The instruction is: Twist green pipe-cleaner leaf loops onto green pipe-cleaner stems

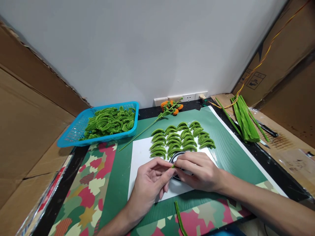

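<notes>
My left hand and my right hand meet over a white sheet of paper. A short piece of green chenille stem is pinched between their fingertips; most of it is hidden. Under my right hand is a round thing with a black and white rim, largely covered. Just beyond the hands, curved green chenille pieces lie in several columns on the paper and the green mat. A loose green chenille strip rests near the table's front edge.
A blue plastic basket at the left holds many bent green stems. An orange-flowered chenille stem lies at the back. Long green stems and a black-handled tool lie at the right, by a yellow-orange cord. Cardboard stands on both sides.
</notes>
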A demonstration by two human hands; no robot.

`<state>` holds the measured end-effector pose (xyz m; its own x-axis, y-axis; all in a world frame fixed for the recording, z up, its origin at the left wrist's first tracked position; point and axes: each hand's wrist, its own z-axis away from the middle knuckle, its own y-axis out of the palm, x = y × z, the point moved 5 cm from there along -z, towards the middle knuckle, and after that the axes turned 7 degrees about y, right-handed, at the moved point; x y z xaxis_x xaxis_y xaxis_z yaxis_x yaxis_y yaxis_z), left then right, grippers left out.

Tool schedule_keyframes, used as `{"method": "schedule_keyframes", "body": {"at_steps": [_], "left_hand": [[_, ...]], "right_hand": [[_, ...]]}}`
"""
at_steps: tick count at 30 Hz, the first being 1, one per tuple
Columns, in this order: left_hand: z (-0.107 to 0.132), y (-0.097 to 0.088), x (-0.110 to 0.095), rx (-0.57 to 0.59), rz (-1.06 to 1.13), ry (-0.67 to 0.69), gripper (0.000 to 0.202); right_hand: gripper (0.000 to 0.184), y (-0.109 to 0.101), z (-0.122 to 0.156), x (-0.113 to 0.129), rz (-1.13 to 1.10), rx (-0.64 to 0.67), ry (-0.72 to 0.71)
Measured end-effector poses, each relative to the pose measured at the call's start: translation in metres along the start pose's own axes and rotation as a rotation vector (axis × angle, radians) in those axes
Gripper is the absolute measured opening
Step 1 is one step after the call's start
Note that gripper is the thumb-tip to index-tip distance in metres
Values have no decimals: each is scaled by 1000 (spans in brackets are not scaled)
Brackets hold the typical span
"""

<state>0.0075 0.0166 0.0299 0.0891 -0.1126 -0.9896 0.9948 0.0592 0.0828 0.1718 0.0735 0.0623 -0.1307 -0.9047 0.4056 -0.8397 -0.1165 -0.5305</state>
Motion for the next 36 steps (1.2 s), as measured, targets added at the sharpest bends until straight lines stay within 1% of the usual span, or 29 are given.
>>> {"method": "schedule_keyframes", "body": {"at_steps": [2,4,7,9,11,15,19,22,25,28,30,33,36], "left_hand": [[0,1,0,26,4,-18,49],[0,4,1,84,10,-31,49],[1,6,1,158,36,-39,50],[1,5,2,165,70,-41,49],[1,4,2,166,102,-50,48],[2,4,3,197,141,-77,45],[3,8,2,225,158,-90,42],[4,11,0,253,182,-96,42],[5,14,0,291,230,-103,43],[6,14,3,335,298,-97,42],[6,13,5,349,330,-87,42],[6,13,6,346,334,-83,42],[4,13,3,323,299,-84,41]], "right_hand": [[7,-1,-1,1,-11,-1,-11],[7,-3,-2,2,-27,1,-28],[13,-6,-3,3,-34,-4,-66],[18,-7,-3,3,-30,-13,-87],[19,-7,-3,2,-22,-5,-85],[13,-4,-2,0,8,21,-58],[11,-3,-2,2,68,26,-66],[9,-4,-2,4,37,23,-56],[11,-4,-1,5,-94,36,15],[17,-2,-1,5,-297,32,148],[18,0,0,4,-394,22,215],[18,1,0,2,-440,38,278],[17,-1,-2,-4,-402,76,319]]}}
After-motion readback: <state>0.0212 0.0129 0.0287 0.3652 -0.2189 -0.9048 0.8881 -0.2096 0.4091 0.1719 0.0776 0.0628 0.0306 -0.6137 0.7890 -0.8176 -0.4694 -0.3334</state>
